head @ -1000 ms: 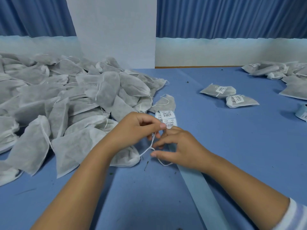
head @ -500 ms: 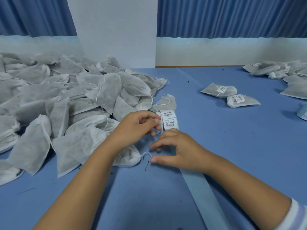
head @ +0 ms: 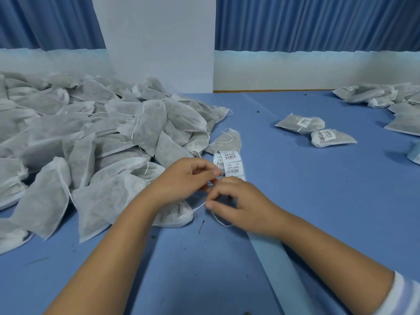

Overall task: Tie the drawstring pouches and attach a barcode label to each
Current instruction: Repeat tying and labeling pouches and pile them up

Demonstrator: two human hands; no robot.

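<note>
A white drawstring pouch (head: 175, 214) lies on the blue table under my left wrist, its mouth pointing right. Its thin white drawstring (head: 200, 206) runs from the mouth to my fingers. My left hand (head: 184, 176) pinches the string above the pouch. My right hand (head: 241, 205) pinches the same string close beside it, with a loop trailing below. A strip of barcode labels (head: 231, 163) on pale blue backing lies just beyond my hands.
A big heap of untied white pouches (head: 79, 137) fills the left side. Two labelled pouches (head: 316, 130) lie at the right middle, with more (head: 381, 96) at the far right. The label backing strip (head: 284, 269) runs toward me under my right forearm.
My hands have drawn closer together over the string. The right hand has shifted slightly up and left, and the loop of string now hangs below it.
</note>
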